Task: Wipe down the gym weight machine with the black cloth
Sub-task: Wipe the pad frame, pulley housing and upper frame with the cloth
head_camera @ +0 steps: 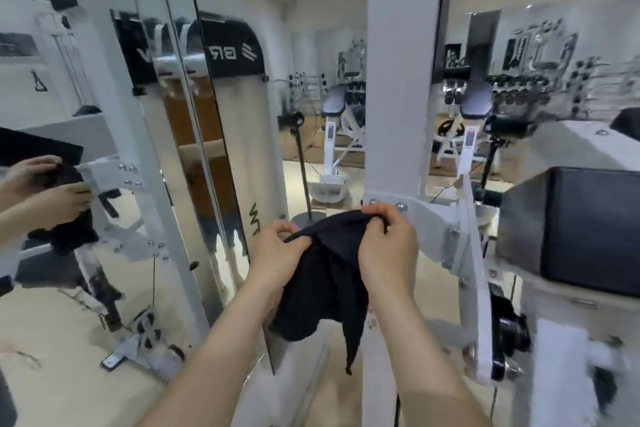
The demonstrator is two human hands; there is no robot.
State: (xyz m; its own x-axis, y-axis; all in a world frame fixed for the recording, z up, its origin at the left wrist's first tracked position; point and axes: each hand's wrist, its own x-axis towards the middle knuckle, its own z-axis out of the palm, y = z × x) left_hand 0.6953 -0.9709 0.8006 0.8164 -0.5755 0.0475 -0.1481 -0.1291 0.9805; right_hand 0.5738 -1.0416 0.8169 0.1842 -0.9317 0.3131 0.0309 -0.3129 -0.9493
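Observation:
The black cloth (pixel 323 282) hangs bunched between my two hands, low in the middle of the head view. My left hand (pixel 277 250) pinches its upper left edge. My right hand (pixel 388 243) grips its top right fold with curled fingers. Straight behind the cloth rises the white upright post (pixel 394 80) of the gym weight machine, with a bolted white bracket (pixel 433 215) just right of my right hand. The cloth is held in front of the post; whether it touches the frame I cannot tell.
A large mirror (pixel 86 149) on the left reflects my hands, the cloth and the machine frame. A black pad (pixel 595 229) of the machine sits at the right. Benches and dumbbell racks (pixel 339 104) stand far behind. Pale floor lies below.

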